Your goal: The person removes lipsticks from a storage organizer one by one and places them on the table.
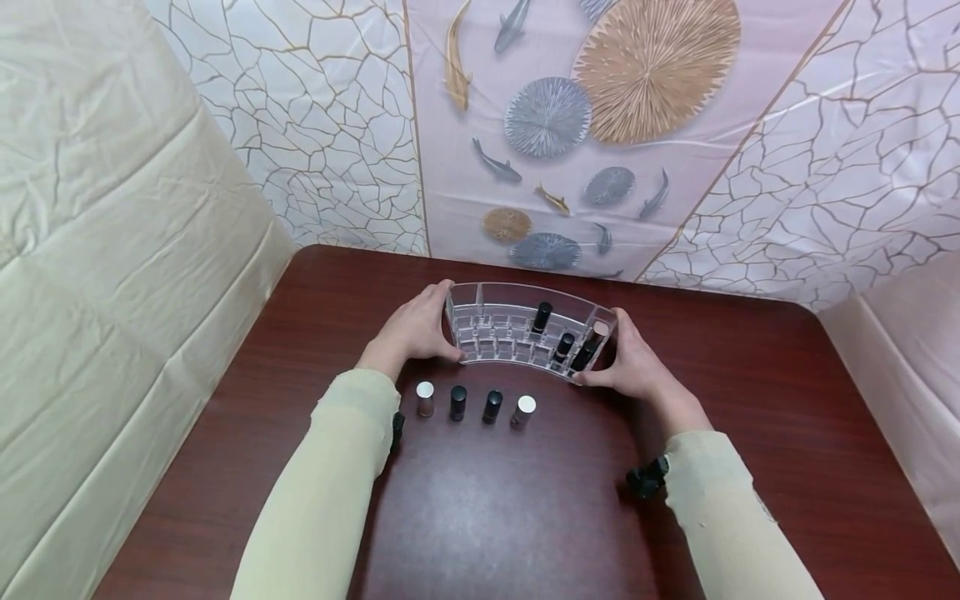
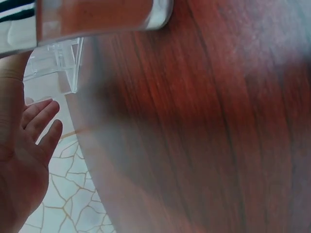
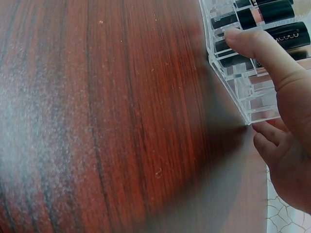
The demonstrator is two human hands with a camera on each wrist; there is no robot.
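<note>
A clear curved acrylic lipstick organizer with stepped compartments is held between both hands near the table's back. My left hand grips its left end, thumb at the front corner and fingers at the back. The right hand grips the other end the same way; in the right wrist view its thumb lies over the front edge. Inside the organizer, toward the right, stand a black lipstick, another black lipstick, and a pinkish-topped tube beside a dark one.
In front of the organizer, a row of upright lipsticks stands on the dark red wood table: a silver tube, two black tubes, and a white-topped tube. Patterned cloth hangs behind the table's back edge.
</note>
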